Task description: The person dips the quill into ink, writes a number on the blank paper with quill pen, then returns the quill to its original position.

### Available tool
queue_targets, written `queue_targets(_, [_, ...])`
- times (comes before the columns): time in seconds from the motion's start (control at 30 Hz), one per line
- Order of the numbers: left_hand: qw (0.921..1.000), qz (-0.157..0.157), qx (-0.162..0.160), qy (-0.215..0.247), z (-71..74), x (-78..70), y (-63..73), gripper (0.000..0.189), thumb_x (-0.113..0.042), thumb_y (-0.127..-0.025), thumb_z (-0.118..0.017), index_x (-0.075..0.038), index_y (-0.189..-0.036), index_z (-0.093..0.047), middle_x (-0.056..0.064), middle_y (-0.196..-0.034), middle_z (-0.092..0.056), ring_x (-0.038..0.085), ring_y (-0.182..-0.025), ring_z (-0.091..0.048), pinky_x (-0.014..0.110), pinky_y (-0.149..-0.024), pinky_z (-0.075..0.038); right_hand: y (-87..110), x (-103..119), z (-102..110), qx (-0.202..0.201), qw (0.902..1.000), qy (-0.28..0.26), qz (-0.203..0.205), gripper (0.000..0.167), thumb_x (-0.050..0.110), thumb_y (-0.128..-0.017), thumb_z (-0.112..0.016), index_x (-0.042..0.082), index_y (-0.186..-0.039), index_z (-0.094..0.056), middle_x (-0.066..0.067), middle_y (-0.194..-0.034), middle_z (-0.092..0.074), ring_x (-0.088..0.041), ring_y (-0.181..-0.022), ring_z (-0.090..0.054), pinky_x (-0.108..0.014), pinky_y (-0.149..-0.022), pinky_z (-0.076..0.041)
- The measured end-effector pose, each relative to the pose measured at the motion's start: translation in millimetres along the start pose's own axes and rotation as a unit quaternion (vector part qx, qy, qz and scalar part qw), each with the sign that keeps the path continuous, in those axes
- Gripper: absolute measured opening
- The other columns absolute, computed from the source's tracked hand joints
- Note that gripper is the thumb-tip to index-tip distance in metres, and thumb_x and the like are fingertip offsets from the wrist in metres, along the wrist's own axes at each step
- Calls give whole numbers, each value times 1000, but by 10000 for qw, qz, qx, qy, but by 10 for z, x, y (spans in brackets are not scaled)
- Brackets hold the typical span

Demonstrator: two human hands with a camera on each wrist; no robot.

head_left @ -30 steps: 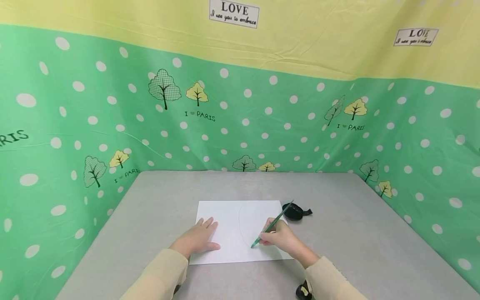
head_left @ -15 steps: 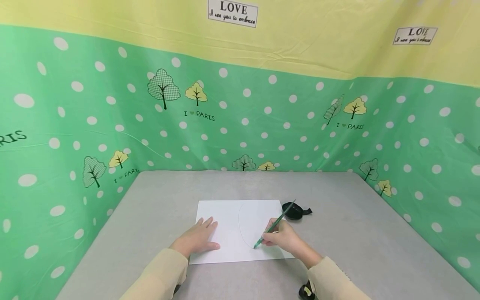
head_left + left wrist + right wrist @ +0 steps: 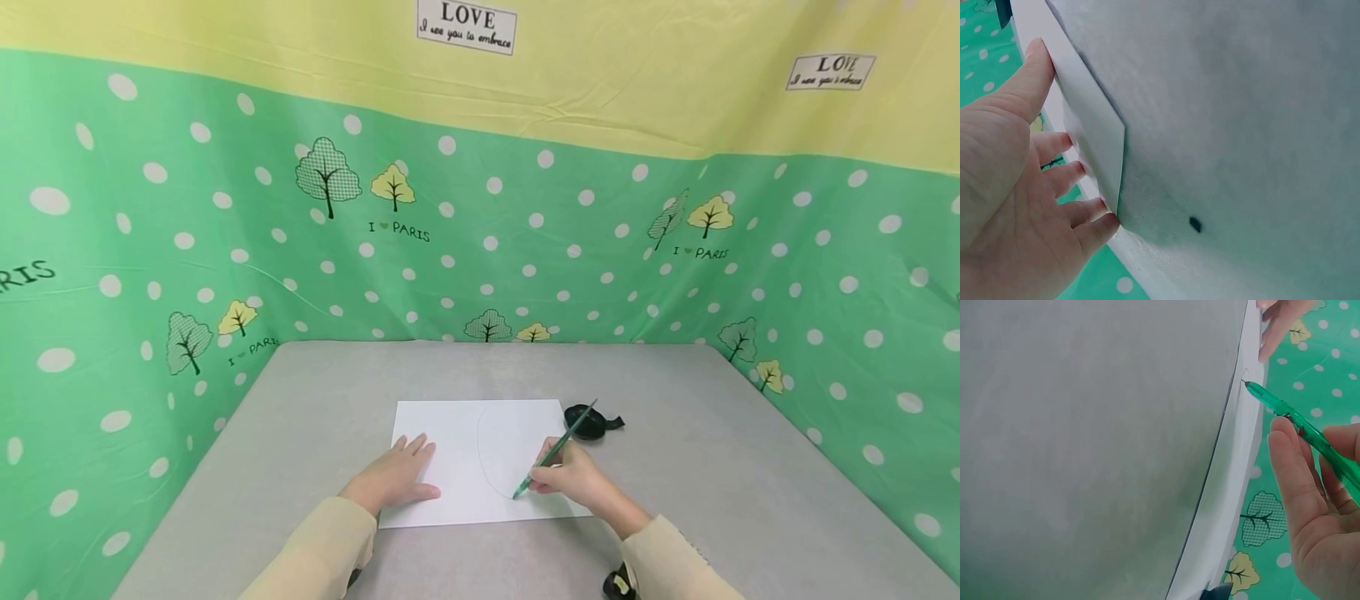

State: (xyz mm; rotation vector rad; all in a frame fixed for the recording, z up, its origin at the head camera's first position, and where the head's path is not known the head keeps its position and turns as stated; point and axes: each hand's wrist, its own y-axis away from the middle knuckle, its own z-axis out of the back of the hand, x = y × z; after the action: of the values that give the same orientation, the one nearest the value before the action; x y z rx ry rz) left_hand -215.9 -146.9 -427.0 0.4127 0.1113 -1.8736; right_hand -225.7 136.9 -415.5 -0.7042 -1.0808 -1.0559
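A white sheet of paper (image 3: 457,492) lies on the grey table, with a thin curved line (image 3: 480,458) drawn down its middle. My left hand (image 3: 393,477) rests on the paper's left part, fingers spread and straight; the left wrist view shows its fingertips (image 3: 1094,234) on the sheet by a corner. In my right hand (image 3: 573,479) a green pen (image 3: 555,450) is pinched between thumb and fingers, slanting up to the right. Its tip touches the paper at the lower end of the curve. The right wrist view shows the translucent green pen (image 3: 1297,422) and its dark point on the sheet.
A black rounded object with a short strap (image 3: 588,422) lies at the paper's upper right, partly behind the pen. The grey table (image 3: 360,375) meets a green, dotted cloth (image 3: 450,275) at the back and sides. A small black item (image 3: 618,583) shows by the right sleeve.
My right hand and the pen have moved slightly right and down. The drawn curve now reaches further along the lower part of the paper. My left hand stays in place.
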Motion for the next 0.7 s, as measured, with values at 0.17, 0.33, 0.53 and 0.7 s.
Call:
queue_targets(0.17, [10000,-13,-15,-20,2,-2,-1,72,-38,-82,-67,4,-134,-41,23,-141,-33,46,-130,-23,53,-104,-24,20,3,29,-2,10000,-15,-11,13,1,-81,-64,-2,-80,-50,-12,-78,-61,-25,-73,-66,-34,-67,-56])
queue_targets(0.33, [10000,-28,-38,-13,6,-6,2,72,-38,-82,-67,4,-134,-41,23,-141,-33,46,-130,-22,53,-104,-23,18,-18,48,-36,10000,34,-45,13,1,-81,-63,-2,-80,-51,-11,-78,-61,-24,-73,-66,-33,-67,-56])
queue_targets(0.53, [10000,0,-20,26,17,-18,14,72,-37,-82,-67,5,-134,-41,23,-141,-33,46,-130,-22,54,-104,-23,21,-32,55,-101,9999,52,-99,13,0,-80,-64,-2,-79,-51,-11,-77,-61,-24,-72,-65,-33,-66,-56])
queue_targets(0.7, [10000,16,-10,59,21,-21,17,72,-37,-82,-67,5,-134,-41,23,-141,-32,46,-130,-21,54,-104,-23,36,-24,74,-140,9998,74,-93,14,1,-80,-64,-2,-79,-51,-10,-76,-61,-24,-71,-65,-33,-65,-56])
